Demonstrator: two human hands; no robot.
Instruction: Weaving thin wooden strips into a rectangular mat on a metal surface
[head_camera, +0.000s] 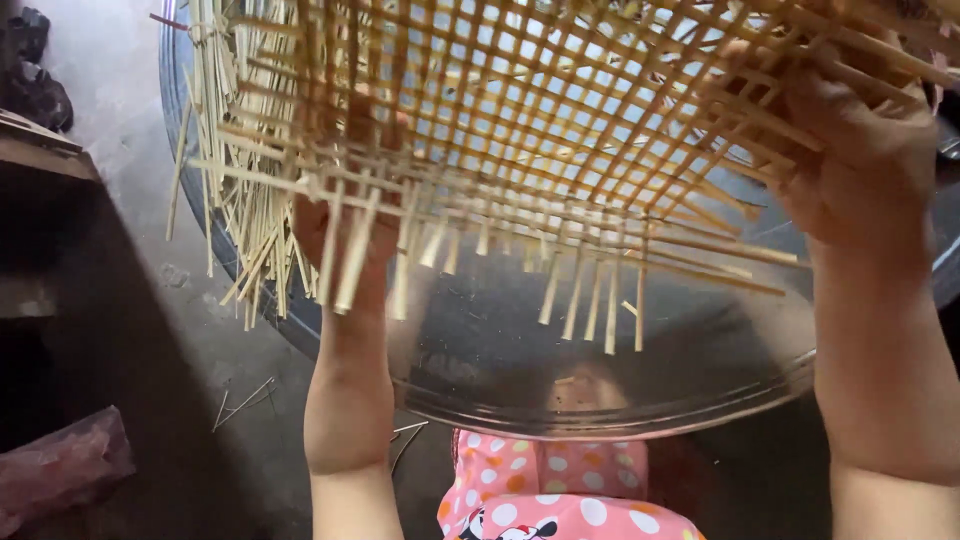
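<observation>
Two hands — one bamboo lattice (520, 130).

Pale straw-yellow open-lattice bamboo mat (520, 130), silvery-grey metal tray (600, 390), pink garment (550, 495) with white and orange polka dots.

floor (120, 190): grey concrete, dusty | on it: big round metal tray (600, 370), shiny rim | loose bamboo slivers (243, 400) just left of the tray | dark red lump (60, 470) at lower left corner
</observation>
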